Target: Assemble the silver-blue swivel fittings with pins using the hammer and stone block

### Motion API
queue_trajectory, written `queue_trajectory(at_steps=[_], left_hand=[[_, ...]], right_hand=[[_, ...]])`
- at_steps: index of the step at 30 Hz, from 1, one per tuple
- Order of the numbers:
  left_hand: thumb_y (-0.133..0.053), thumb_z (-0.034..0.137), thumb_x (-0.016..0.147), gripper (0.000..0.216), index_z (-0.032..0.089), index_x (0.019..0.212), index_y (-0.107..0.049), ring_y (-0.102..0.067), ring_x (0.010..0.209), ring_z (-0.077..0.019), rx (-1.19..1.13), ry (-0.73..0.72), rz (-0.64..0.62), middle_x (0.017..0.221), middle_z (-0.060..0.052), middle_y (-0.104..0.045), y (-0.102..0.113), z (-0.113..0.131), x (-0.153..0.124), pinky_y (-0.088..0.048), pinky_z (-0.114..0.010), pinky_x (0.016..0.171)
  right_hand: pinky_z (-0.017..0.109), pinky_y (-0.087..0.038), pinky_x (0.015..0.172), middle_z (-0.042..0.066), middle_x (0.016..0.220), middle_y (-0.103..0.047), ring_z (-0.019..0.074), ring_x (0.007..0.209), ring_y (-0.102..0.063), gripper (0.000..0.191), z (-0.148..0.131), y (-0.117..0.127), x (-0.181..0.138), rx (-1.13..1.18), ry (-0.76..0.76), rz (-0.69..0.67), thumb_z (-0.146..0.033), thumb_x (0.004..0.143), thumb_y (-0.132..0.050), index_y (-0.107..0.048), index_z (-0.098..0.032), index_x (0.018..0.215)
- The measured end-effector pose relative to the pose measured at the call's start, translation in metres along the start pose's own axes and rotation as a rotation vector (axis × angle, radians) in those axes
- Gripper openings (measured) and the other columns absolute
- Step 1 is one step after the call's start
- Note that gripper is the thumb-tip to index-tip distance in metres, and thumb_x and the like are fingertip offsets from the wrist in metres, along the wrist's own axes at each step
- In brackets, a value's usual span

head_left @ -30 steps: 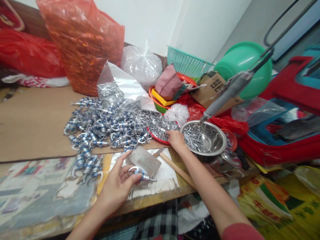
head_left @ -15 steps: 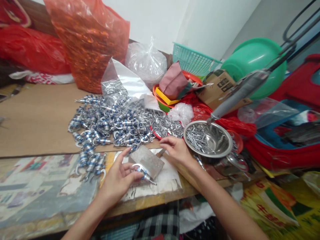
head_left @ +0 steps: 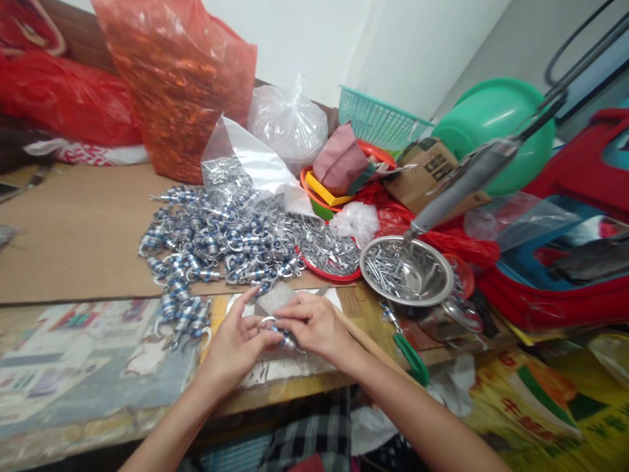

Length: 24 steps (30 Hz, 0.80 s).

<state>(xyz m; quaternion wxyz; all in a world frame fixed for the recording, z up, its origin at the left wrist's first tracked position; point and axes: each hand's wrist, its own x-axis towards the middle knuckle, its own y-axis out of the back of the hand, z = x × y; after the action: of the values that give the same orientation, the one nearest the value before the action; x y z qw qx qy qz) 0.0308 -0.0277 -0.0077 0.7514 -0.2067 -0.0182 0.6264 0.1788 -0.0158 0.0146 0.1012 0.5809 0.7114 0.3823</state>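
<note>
Your left hand (head_left: 234, 346) and right hand (head_left: 314, 328) pinch 1 swivel hook (head_left: 284, 338) between them, near the counter (head_left: 304, 387) edge below your grip; a slack hold could let it roll off.

Bright even indoor light, soft shadows, edges warped.

Shiny metal bowl (head_left: 426, 286), glossy metal swivel hooks (head_left: 216, 242), matt brown cardboard (head_left: 73, 242), crinkled translucent orange plastic bag (head_left: 181, 85)
</note>
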Motion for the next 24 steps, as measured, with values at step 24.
queue_trajectory(at_steps=[24], left_hand=[[-0.071, 0.015, 0.054, 0.089, 0.017, 0.129, -0.023, -0.062, 0.055, -0.0128, 0.013, 0.011, 0.038, 0.059, 0.005, -0.064, -0.002, 0.002, -0.001, -0.050, -0.026, 0.059]], right_hand=[[0.026, -0.047, 0.062, 0.004, 0.083, -0.059, 0.0149, 0.069, -0.056, 0.052, -0.019, 0.051, -0.063, -0.451, 0.039, -0.163, -0.009, 0.083, -0.038, -0.034, -0.030, 0.130]])
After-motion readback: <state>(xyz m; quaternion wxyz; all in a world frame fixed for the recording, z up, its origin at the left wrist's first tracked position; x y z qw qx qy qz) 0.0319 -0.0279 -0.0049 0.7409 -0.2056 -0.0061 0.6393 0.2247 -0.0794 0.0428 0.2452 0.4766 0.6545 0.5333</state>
